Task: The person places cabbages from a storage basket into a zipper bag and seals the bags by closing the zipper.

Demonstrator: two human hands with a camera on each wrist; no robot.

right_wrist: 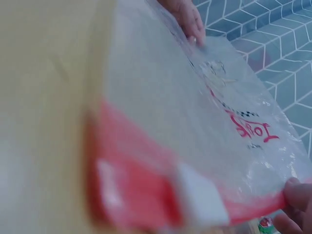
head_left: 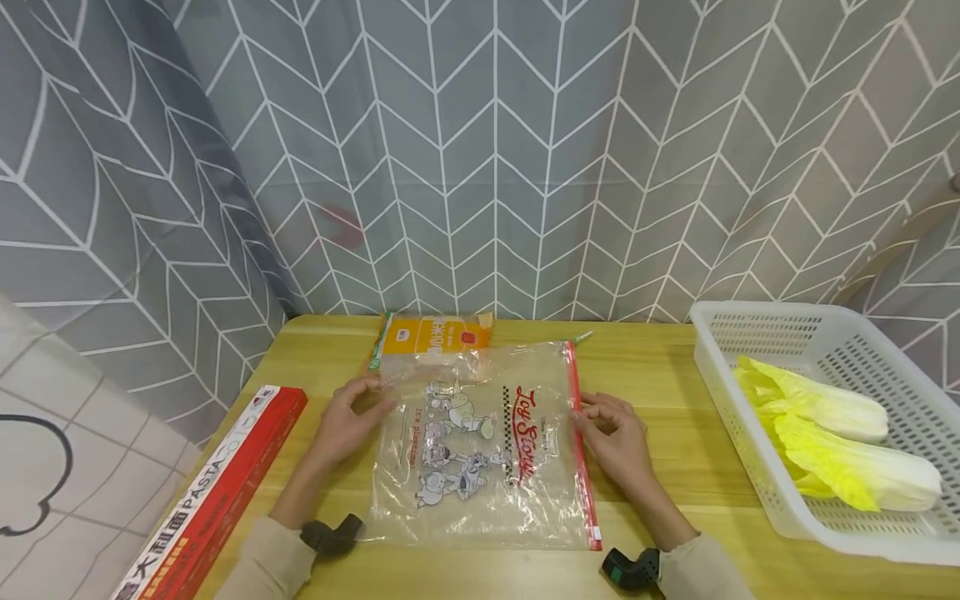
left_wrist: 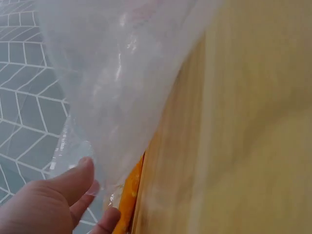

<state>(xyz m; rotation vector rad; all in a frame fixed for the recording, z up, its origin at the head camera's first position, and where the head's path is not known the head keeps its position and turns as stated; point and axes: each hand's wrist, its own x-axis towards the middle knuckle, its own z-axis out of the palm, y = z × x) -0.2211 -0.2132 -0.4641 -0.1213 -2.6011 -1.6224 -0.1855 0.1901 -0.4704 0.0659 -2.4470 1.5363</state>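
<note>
Clear zip bag [head_left: 480, 454] over wooden table [head_left: 667, 367], sides pinched by left hand [head_left: 345, 423], right hand [head_left: 621, 437]. Orange packet [head_left: 408, 335] near back edge, red pasta box [head_left: 225, 492] along left edge, chevron-patterned curtain [head_left: 495, 167] behind. Bag reads "Toy Story", perhaps "It's playtime"; box, "PASTA".

Clear red-edged bag [head_left: 480, 450] between hands [head_left: 347, 427] [head_left: 621, 437]
</note>
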